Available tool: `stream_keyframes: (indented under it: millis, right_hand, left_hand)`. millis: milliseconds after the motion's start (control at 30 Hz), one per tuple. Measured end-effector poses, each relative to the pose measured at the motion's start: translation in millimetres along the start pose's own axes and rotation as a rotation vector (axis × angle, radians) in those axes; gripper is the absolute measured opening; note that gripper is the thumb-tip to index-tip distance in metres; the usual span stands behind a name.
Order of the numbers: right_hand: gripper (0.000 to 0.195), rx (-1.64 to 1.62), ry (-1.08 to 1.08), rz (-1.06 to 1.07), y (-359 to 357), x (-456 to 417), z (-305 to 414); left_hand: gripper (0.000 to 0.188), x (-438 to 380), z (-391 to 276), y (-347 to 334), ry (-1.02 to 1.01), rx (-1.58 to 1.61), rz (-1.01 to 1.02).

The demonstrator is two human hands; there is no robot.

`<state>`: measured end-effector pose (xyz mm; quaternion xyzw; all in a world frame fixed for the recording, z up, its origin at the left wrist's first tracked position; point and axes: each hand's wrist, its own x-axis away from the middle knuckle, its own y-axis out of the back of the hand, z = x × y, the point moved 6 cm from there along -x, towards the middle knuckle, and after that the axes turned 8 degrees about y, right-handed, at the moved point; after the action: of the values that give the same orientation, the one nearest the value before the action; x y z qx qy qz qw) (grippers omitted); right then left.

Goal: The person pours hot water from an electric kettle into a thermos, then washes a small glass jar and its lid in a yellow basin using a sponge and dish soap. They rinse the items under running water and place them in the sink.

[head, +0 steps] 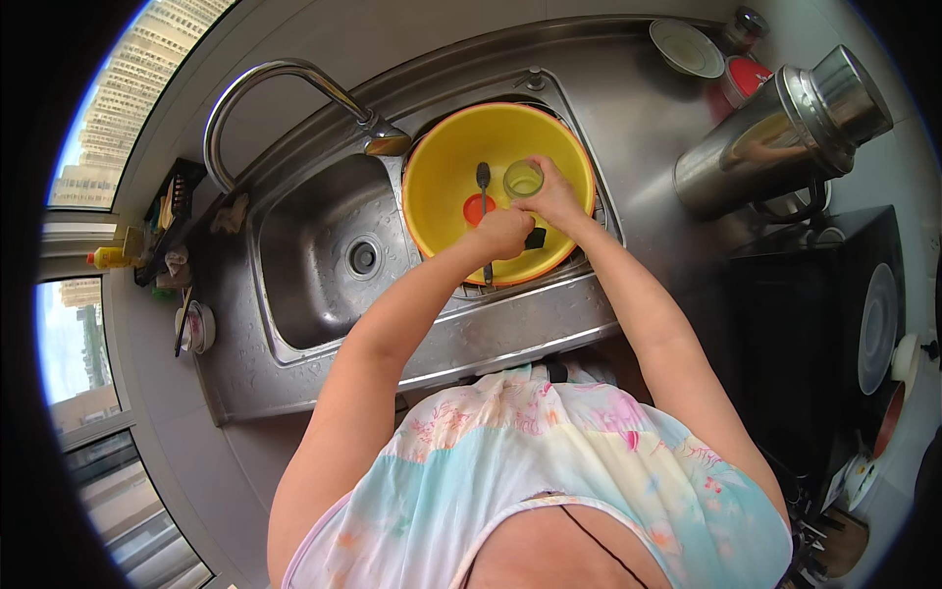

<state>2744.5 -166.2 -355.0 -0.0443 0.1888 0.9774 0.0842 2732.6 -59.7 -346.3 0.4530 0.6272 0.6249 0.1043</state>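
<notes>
A yellow plastic basin (441,169) with an orange rim sits over the right-hand sink bowl. My right hand (553,197) holds a clear jar (523,179) tilted inside the basin, fingers around its side. Close beside it, at the lower part of the jar, is my left hand (508,233), fingers curled; whether it grips anything is hidden. A long-handled brush (483,177) with a dark head lies in the basin, its handle passing by my left hand. Near the brush is a round red lid (477,211). A dark green piece (536,238) lies beside my left fingers.
Left of the basin is a steel sink bowl (309,294) under a curved chrome faucet (268,68). To the right stand a large steel vacuum flask (743,158), a white bowl (686,50) and a black appliance (787,309). Small bowls (197,327) rest at the counter's left edge.
</notes>
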Motion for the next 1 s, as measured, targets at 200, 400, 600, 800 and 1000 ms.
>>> stream_keyframes:
  millis: [200,400,600,800,1000]
  right_hand:
    - [0.076,0.089,0.101,0.081,-2.0,9.2,21.3]
    - [0.078,0.188,0.213,0.025,-11.5,14.3,38.6]
    - [0.076,0.11,0.137,0.05,-15.4,14.6,31.2]
    - [0.075,0.14,0.223,0.071,-20.3,16.5,29.2]
    - [0.071,0.115,0.101,0.023,-11.1,15.8,23.9]
  left_hand:
    - [0.027,85.5,52.9,90.3,0.131,0.539,-0.359]
    - [0.023,89.0,61.1,95.7,0.216,0.786,-0.747]
    - [0.014,39.8,9.9,82.1,0.085,-0.115,-0.73]
    - [0.006,25.4,14.3,59.3,-0.102,-0.158,-0.497]
    - [0.026,12.6,37.4,75.5,0.348,0.215,-0.549]
